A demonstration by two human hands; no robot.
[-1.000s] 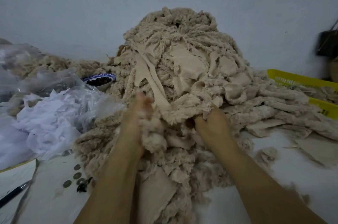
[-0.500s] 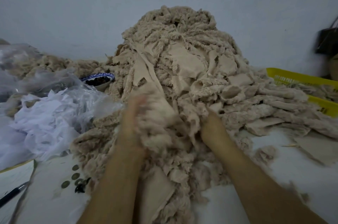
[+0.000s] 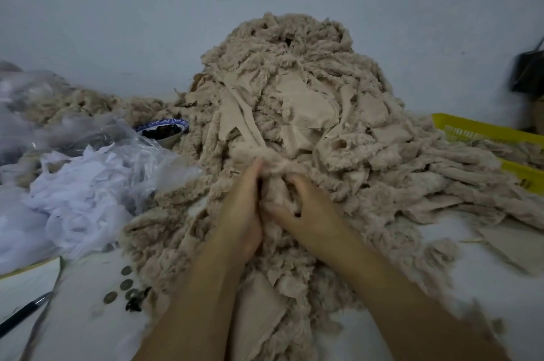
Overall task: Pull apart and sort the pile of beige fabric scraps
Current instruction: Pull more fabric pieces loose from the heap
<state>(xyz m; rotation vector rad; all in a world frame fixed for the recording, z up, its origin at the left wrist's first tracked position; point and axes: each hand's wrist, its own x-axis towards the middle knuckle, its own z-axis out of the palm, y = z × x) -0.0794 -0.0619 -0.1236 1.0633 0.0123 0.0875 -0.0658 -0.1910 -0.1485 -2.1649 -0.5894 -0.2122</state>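
Pile of beige fabric scraps (image 3: pixel 309 89) is lying at the middle of the bench (image 3: pixel 485 287), heaped against the wall (image 3: pixel 117 7) at the far edge and spreading down to the near edge between the two forearms. Fluffy strips and flat smooth pieces are lying mixed together in it.

Left hand (image 3: pixel 241 213) and right hand (image 3: pixel 309 213) are meeting at the lower front of the pile, almost touching, with a clump (image 3: pixel 276 181) of scraps between them. The right hand's fingers are curling round the clump and gripping it, the thumb lying across its front. The left hand's fingers are reaching up along the clump's left side, held close together; whether they are closing round it cannot be told.

Toward the right edge, a yellow basket (image 3: pixel 471 128) is sitting partly under the pile's spread. Toward the left edge, white scraps (image 3: pixel 79 192) are lying in clear plastic (image 3: pixel 97 130), with a blue-rimmed bowl (image 3: pixel 164 130) just behind them, touching the pile. Near the left near corner, several coins (image 3: pixel 126 284) and a pen (image 3: pixel 23 313) are lying.
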